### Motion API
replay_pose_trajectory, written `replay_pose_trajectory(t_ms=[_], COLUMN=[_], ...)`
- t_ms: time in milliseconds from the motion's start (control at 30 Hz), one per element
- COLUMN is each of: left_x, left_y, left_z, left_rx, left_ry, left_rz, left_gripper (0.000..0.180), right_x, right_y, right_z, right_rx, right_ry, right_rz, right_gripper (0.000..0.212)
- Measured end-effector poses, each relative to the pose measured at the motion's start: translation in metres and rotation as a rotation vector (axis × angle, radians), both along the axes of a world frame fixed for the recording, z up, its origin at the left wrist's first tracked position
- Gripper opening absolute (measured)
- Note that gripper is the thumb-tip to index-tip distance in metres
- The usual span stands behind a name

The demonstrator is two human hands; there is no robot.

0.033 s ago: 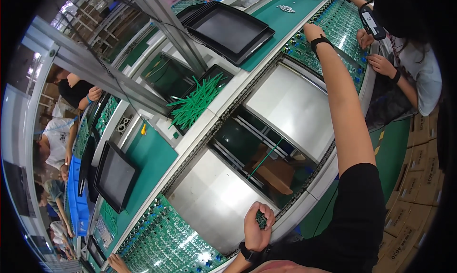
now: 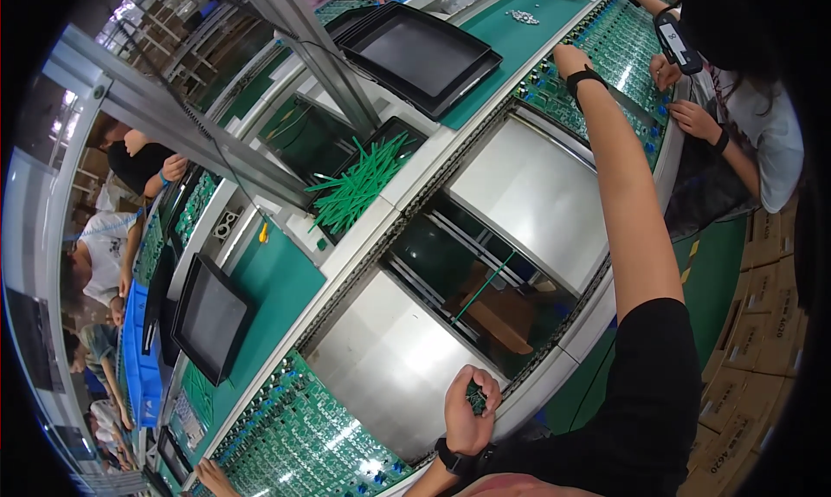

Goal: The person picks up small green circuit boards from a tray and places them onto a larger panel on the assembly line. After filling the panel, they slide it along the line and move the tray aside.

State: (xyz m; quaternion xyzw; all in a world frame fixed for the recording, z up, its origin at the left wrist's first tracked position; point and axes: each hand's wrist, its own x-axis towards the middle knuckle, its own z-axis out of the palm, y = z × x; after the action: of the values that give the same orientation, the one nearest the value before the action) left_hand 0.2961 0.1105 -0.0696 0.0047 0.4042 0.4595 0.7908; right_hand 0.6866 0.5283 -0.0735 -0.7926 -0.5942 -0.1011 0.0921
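My right arm stretches forward across the line, and my right hand, with a black wristband, is at the edge of the far green circuit boards. Its fingers curl down and away from view, so whatever they grip is hidden. Low in the middle, my left hand is held palm up with its fingers curled around a small clump of dark parts. It hovers over the near end of a bare metal plate. Left of that plate lies another panel of green circuit boards.
Green strips lie heaped in a black tray. Stacked black trays and one single tray sit on the green worktop. A gap between the plates shows a cardboard box below. Co-workers' hands work at the right; another hand is lower left.
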Motion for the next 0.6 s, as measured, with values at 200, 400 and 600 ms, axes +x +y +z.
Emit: replay_pose_trajectory(t_ms=[200,400,600], left_x=[-0.003,-0.004,-0.005], left_y=[-0.004,-0.006,-0.014], left_z=[-0.005,-0.007,-0.004], left_rx=[0.047,0.123,0.152], left_ry=[-0.023,-0.030,-0.049], left_rz=[0.005,0.015,0.040], left_gripper=[0.021,0.021,0.020], right_x=[-0.022,-0.057,-0.088], right_y=[-0.014,-0.031,-0.044], right_z=[0.002,0.010,0.009], right_rx=[0.004,-0.098,-0.076], right_ry=[0.032,0.042,0.068], right_rz=[0.017,0.009,0.030], right_gripper=[0.020,0.024,0.024])
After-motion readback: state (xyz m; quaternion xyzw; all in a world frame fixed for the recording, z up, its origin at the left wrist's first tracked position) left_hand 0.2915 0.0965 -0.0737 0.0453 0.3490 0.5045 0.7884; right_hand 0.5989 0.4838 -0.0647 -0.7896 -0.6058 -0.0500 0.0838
